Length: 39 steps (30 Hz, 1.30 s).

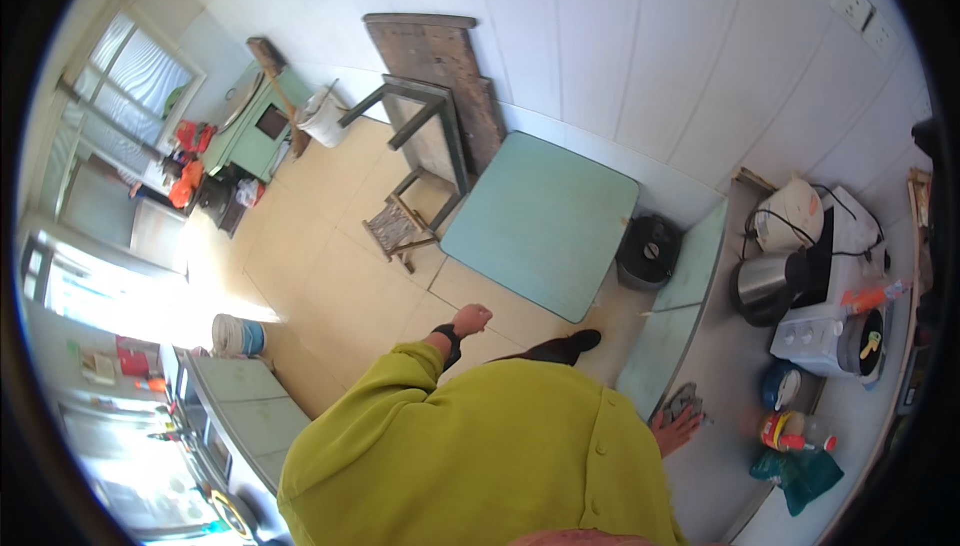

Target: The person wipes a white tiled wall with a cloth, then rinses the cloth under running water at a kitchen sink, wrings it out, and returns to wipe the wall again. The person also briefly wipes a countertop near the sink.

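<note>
On the metal countertop [739, 366] at the right, my right hand [677, 430] lies on a crumpled grey cloth [684, 399] near the counter's front edge. Its fingers are spread over the cloth; whether they grip it is unclear. My left hand [472, 318] hangs over the tiled floor with loosely curled fingers and nothing visible in it, a black band on the wrist. A steel electric kettle [757, 288] and a white appliance with knobs [814, 339] stand farther along the counter. Past my right hand are a blue lidded container [781, 386] and a dark green bag [799, 475].
A low green square table [544, 223] stands ahead by the wall, with a black round-topped bin [649, 249] beside it. Left of the table are a small woven stool [395, 227] and an upturned wooden table [427, 133]. Another counter [244, 396] runs along the left.
</note>
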{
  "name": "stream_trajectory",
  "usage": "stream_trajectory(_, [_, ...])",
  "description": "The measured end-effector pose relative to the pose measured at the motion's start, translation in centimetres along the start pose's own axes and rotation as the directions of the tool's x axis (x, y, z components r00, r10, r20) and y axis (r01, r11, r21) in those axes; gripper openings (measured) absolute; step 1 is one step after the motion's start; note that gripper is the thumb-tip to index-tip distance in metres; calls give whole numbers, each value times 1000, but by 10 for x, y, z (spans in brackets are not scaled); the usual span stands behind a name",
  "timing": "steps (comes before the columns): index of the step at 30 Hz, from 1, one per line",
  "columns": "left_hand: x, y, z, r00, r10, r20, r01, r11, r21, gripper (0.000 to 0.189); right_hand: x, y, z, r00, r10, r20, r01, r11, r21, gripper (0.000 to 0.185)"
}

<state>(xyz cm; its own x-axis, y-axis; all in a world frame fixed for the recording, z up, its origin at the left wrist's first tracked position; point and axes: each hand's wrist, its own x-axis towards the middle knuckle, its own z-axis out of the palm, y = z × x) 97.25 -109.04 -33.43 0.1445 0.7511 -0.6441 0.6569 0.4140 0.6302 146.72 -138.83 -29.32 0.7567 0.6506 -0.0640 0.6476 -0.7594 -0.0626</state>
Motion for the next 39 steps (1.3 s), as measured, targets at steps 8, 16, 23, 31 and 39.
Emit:
stream_trajectory(8, [-100,-148,-42,957,-288,-11,285,940,187,32,-98,68,55,976,116,-183,-143,979,-143,78])
stream_trajectory(16, [-172,-215,-47,887,-452,-90,455,890,13,30,-139,89,95,925,210,-317,-254,962,-102,64])
stream_trajectory(23, [-195,-213,-50,930,-315,-191,273,937,-219,33,-119,-12,96,971,-21,-237,5,998,-69,55])
stream_trajectory(31, [-234,-281,-80,914,-342,-219,275,918,-285,34,-125,-124,92,950,-280,-137,279,960,-32,46])
stream_trajectory(39, [-294,-409,-108,835,-515,-195,470,851,-235,35,-167,-200,87,909,-415,-37,416,909,4,37])
